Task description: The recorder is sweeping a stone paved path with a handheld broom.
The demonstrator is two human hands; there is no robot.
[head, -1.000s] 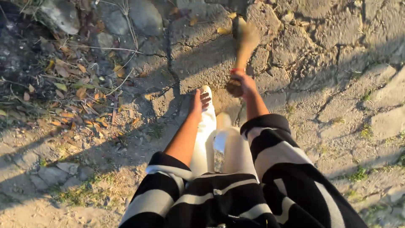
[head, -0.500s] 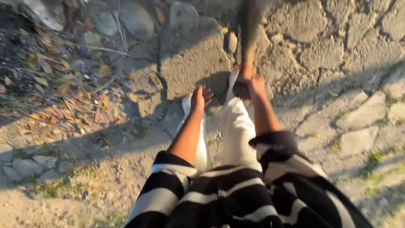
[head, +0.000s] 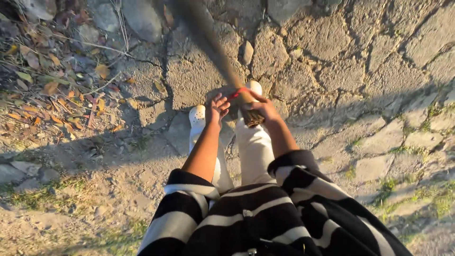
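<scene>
Outdoors, low sun falls across a cracked stone pavement (head: 332, 71), its irregular slabs split by dark seams with tufts of grass (head: 426, 194) in the gaps at the right. At the upper left lie dry fallen leaves (head: 52, 90), thin twigs and a few larger grey rocks (head: 137, 19); the lower left is bare sandy soil with small pebbles.

The person looks down over a black-and-white striped top (head: 265, 218), pale trousers and white shoes (head: 198, 116).

A broom of bundled brown twigs (head: 208, 42) runs from the top of the view, blurred, down to the hands in the middle. Its lower end, bound by a red tie (head: 237, 93), sits in the right hand (head: 263, 108), whose fingers (head: 256, 98) are curled closed around the bundle; the cut stub shows just below them. The left hand (head: 217, 108) is just beside the bundle on its left, fingers (head: 219, 99) spread and loose; whether they touch the twigs cannot be told
</scene>
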